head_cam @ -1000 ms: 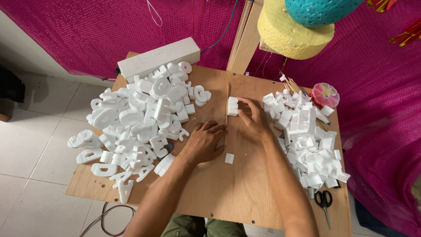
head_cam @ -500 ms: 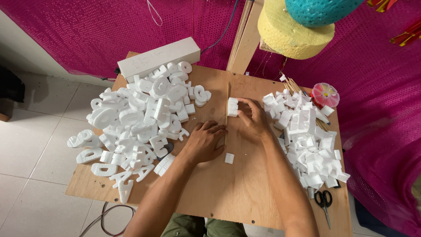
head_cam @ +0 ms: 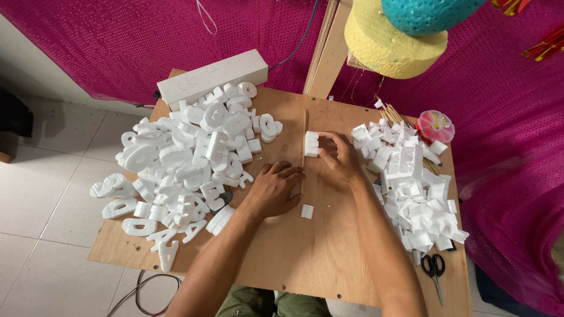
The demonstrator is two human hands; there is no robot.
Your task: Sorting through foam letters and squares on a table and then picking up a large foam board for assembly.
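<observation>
At nine o'clock on the board [head_cam: 305, 264] lies a heap of white foam letters [head_cam: 188, 158]. My left hand [head_cam: 273, 189] rests flat at the centre, fingers spread, holding nothing. Just beside it at one o'clock, my right hand [head_cam: 341, 161] curls around a small foam block [head_cam: 311, 144], with foam scraps [head_cam: 411, 188] at three o'clock.

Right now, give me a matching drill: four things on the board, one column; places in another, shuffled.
Things:
1. scissors
2. long white block
3. foam letters
4. small foam piece

Places:
A. left side of the board, in a heap
B. at the right hand's fingertips
C. near right corner
D. far left edge, by the pink cloth

Pairs: 1-C, 2-D, 3-A, 4-B
</observation>
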